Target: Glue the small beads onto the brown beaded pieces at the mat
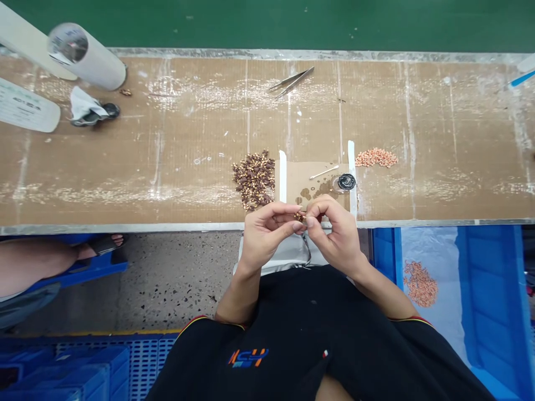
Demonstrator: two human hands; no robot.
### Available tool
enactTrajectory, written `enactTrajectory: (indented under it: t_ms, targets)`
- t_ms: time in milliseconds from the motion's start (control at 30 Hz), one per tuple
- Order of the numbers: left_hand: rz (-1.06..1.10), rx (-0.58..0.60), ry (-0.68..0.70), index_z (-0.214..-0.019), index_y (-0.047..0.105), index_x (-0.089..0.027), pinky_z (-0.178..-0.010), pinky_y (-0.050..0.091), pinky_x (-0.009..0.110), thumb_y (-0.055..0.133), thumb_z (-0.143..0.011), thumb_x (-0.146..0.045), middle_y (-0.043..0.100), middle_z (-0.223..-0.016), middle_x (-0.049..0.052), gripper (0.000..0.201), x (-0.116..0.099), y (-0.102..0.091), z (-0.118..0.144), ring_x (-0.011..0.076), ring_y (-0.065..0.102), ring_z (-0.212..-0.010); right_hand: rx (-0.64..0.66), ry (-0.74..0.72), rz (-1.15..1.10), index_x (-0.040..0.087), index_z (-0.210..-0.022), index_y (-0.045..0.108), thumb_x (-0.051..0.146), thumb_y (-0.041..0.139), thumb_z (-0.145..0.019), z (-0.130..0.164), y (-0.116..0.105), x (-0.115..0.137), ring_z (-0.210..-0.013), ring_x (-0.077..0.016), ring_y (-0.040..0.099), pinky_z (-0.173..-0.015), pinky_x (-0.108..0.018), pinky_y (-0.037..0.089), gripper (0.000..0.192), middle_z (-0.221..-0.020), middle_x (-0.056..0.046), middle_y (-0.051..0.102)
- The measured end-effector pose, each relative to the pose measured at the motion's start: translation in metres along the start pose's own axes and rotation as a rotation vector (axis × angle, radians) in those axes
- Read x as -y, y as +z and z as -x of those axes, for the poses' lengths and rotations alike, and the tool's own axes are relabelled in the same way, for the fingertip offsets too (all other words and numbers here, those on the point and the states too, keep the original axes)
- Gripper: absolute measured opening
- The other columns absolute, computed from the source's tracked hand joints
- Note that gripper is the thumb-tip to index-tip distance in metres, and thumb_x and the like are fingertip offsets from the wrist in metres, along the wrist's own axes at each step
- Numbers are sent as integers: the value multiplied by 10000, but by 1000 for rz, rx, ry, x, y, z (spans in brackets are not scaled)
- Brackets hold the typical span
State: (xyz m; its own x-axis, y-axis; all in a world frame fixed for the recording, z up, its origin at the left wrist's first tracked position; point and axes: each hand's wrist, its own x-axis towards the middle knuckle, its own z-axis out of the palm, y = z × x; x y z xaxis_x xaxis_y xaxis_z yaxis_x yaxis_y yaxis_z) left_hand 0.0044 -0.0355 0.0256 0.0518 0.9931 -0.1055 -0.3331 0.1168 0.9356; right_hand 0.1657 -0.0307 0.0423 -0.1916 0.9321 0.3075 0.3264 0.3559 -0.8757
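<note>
Orange-blue shirt logo [249, 357] unreadable, left hand [267, 231] and right hand [334, 231] pinching tiny part [300, 217], mostly hidden, just below brown pile [254, 179], card label [25, 106] illegible

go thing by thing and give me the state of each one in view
left hand: fingers pinched on the small part
right hand: fingers pinched on the same part
small part: held between both hands, off the bench
brown parts: loose pile
pink parts: loose pile
tweezers: lying unused
small round cap: lying on the cardboard pad
</note>
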Motion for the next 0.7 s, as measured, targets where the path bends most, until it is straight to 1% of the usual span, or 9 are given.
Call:
enactTrajectory:
  t_ms: [167, 367, 533, 700]
  targets:
    - [54, -18, 44, -912, 866, -240, -588, 651, 213, 975, -750, -359, 798, -800, 21, 229, 2, 2, -1, 122, 749, -636, -24, -34, 9, 254, -865, 521, 175, 574, -993, 0, 4, 1, -699, -147, 571, -623, -290, 459, 160, -798, 5, 634]
    - [27, -11, 58, -925, 868, -249, -617, 648, 238, 964, -763, -389, 754, -790, 18, 235, 5, 1, -1, 124, 727, -664, -35, 6, -5, 258, -873, 527, 206, 588, -990, 3, 8, 0, -707, -165, 585, -639, -311, 476, 141, -804, -2, 635]
    - [20, 13, 46, -938, 863, -254, -654, 658, 262, 949, -786, -395, 745, -788, 12, 225, 4, 1, -1, 123, 720, -654, -43, -3, 26, 259, -872, 526, 214, 572, -1001, 4, 9, -1, -699, -160, 586, -630, -307, 481, 144, -790, 2, 633]
    - [14, 9, 49, -913, 863, -250, -607, 641, 239, 953, -775, -405, 732, -763, 1, 226, 3, 4, -3, 108, 697, -614, -37, 10, -2, 254, -867, 522, 222, 563, -1016, 5, 10, -4, -701, -152, 580, -633, -299, 484, 158, -785, 5, 612]
